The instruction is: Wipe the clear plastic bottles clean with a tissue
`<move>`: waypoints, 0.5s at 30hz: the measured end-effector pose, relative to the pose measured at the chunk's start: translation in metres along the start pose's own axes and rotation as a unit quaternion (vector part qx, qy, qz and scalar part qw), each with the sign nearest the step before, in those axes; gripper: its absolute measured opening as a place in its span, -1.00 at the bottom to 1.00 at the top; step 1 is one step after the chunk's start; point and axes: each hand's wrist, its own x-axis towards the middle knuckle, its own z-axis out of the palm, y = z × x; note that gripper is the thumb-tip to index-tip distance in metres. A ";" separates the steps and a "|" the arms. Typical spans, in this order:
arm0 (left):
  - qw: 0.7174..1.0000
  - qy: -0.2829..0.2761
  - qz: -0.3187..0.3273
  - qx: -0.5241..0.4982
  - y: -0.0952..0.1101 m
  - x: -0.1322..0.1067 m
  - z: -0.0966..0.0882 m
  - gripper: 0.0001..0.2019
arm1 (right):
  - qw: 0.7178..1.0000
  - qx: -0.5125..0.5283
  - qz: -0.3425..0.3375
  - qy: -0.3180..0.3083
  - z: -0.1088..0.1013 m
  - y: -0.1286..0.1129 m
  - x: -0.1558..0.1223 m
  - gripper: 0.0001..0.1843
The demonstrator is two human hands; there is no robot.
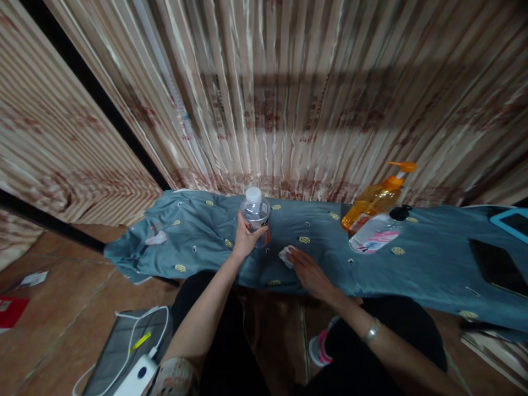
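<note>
My left hand (246,237) is wrapped round a clear plastic bottle (256,210) with a white cap, which stands upright on the blue-green cloth (322,264). Just right of it, my right hand (308,271) grips a crumpled white tissue (286,256) close to the cloth's surface. Farther right stand an orange pump bottle (369,204) and, in front of it, a clear bottle (375,234) with a black top and a pink label. Both of these are apart from my hands.
A dark phone (498,266) and a blue-edged device (511,221) lie at the right. A small pale scrap (155,238) is on the cloth's left part. Striped curtains (289,110) hang behind. A white power bank (138,377) with a cable is at lower left.
</note>
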 end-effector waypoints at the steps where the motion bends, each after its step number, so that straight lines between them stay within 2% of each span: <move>1: 1.000 -0.004 -0.006 0.001 0.001 -0.001 0.000 -0.10 | 1.000 -0.003 0.013 0.011 -0.005 0.008 -0.003 -0.51; 4: 1.000 -0.002 -0.011 0.005 0.004 -0.005 0.003 -0.07 | 0.999 -0.004 0.038 0.033 -0.009 0.013 -0.003 -0.49; 10: 1.000 0.017 -0.011 0.006 0.012 -0.005 0.001 -0.12 | 0.999 0.027 -0.036 -0.020 0.004 -0.042 0.009 -0.51; 12: 0.998 0.055 0.001 0.011 0.017 0.001 -0.009 -0.15 | 0.998 0.031 -0.043 -0.029 0.011 -0.047 0.024 -0.51; 15: 0.990 0.135 0.023 0.021 0.020 0.015 -0.040 -0.08 | 0.999 0.032 -0.032 -0.030 0.028 -0.038 0.068 -0.52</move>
